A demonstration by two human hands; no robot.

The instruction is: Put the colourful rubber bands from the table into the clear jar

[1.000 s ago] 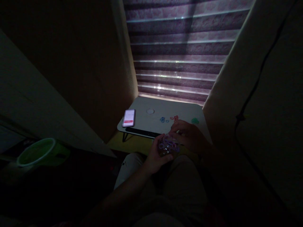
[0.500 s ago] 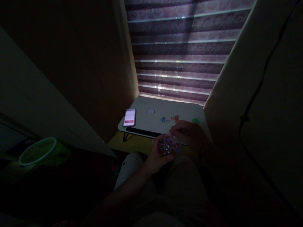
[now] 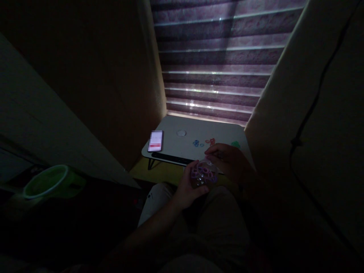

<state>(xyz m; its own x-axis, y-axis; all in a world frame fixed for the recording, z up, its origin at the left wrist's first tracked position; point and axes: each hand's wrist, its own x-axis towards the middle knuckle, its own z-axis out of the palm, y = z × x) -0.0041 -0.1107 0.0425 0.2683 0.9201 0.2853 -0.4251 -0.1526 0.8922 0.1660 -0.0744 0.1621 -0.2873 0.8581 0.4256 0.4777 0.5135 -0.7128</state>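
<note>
My left hand [image 3: 186, 189] is wrapped round a clear round jar [image 3: 212, 177] and holds it above my lap, its open mouth tilted upward. Several small purple and pink rings [image 3: 209, 173], which look like hair ties, lie inside it. Just over the jar's rim, my right hand [image 3: 227, 157] has its thumb and fingertips pinched together; whatever is between them is too dark and small to make out. On the white table beyond lie separate groups of blue rings [image 3: 196, 143], red rings [image 3: 212, 141] and green rings [image 3: 236, 144].
A phone [image 3: 155, 141] with a lit screen rests at the left of the low folding table [image 3: 170, 123]. A round clear lid [image 3: 181, 133] lies near it. A green basket [image 3: 54, 182] stands on the floor at left. Walls flank both sides; a curtain [image 3: 213, 57] hangs behind.
My right hand has shifted slightly at the jar's mouth, its fingertips still pinched. The rings inside the jar sit a little differently. My left hand stays in place.
</note>
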